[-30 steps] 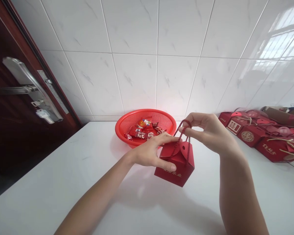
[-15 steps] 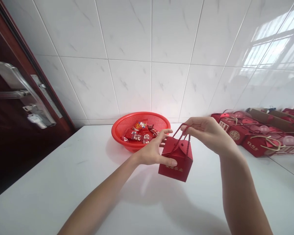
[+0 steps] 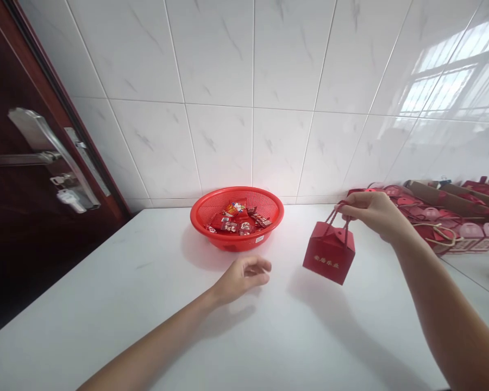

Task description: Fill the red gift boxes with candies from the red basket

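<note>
A small red gift box [image 3: 329, 254] with gold characters hangs by its twisted cord handles, slightly tilted, above the white tabletop. The cords are pinched between the fingers of my right hand [image 3: 367, 213]. My left hand [image 3: 242, 278] is over the table to the left of the box, touching nothing, its fingers curled with a gap between thumb and fingertips. Behind it sits a round red plastic basket [image 3: 237, 245] with wrapped candies [image 3: 238, 220] inside.
Many red and pink gift boxes [image 3: 436, 217] are grouped at the right, by the tiled wall [image 3: 215, 146]. A dark red door [image 3: 8, 217] with a metal handle and keys is at the left. The white table [image 3: 155, 260] spans the front.
My left hand has let go of the red box and drawn back down and left. My right hand has carried the box to the right by its cords.
</note>
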A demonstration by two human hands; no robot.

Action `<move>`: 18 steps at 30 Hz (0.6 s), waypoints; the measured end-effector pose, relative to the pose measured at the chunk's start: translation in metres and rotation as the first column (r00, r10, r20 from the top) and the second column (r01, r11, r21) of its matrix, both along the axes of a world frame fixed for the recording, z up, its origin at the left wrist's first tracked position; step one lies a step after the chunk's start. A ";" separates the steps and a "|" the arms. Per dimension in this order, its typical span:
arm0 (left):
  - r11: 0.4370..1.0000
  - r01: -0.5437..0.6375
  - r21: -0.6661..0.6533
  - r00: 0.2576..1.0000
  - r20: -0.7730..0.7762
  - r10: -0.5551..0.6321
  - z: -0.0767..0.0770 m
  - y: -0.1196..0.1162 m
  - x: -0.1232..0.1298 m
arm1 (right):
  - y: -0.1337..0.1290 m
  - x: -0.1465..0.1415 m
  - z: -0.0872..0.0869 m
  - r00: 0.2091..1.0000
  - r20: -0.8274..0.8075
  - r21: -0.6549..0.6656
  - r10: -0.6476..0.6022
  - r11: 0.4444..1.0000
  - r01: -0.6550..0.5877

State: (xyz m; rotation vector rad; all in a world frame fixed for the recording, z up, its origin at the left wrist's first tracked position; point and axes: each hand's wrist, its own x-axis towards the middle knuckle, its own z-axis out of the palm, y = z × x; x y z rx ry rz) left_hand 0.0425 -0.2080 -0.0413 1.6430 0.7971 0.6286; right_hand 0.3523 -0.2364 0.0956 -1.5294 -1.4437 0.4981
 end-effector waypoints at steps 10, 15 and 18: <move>0.986 0.091 -0.142 0.993 -0.056 -0.100 -0.041 -0.030 -0.004 | 0.025 0.080 -0.020 0.828 0.355 -0.123 -0.434 0.856 0.502; 0.979 0.101 -0.176 0.995 0.004 -0.102 -0.041 -0.023 -0.004 | 0.033 0.118 -0.032 0.725 0.465 -0.223 -0.509 0.725 0.652; 0.978 0.108 -0.181 0.994 0.011 -0.108 -0.042 -0.021 -0.005 | 0.035 0.133 -0.038 0.684 0.510 -0.253 -0.522 0.669 0.699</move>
